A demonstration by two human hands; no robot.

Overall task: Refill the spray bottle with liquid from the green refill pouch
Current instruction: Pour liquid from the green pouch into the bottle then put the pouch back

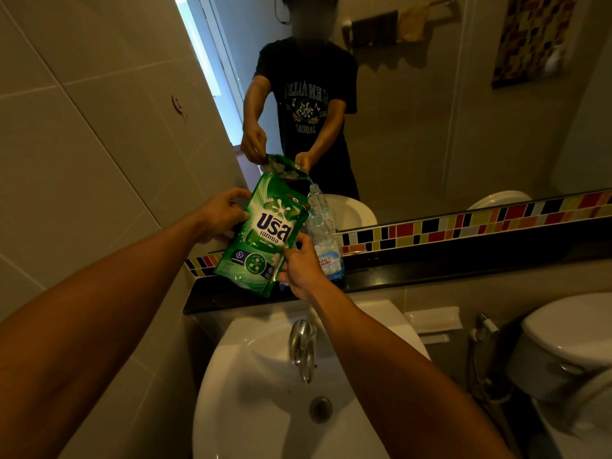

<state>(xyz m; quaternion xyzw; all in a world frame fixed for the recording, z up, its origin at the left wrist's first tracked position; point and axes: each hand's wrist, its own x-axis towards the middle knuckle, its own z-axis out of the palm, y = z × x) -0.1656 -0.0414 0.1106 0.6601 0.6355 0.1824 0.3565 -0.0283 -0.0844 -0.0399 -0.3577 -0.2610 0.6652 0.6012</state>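
The green refill pouch is tilted to the right above the dark ledge, its top corner leaning toward the mouth of a clear plastic bottle. That bottle stands upright on the ledge, capless, with a blue-and-white label. My left hand grips the pouch's left edge. My right hand holds the pouch's lower right corner, in front of the bottle's base. In the mirror a thin stream seems to run from the pouch's corner into the bottle's neck.
A black ledge runs under the mirror, backed by a coloured tile strip. Below is a white sink with a chrome tap. A toilet and hose sprayer stand on the right. A tiled wall closes the left.
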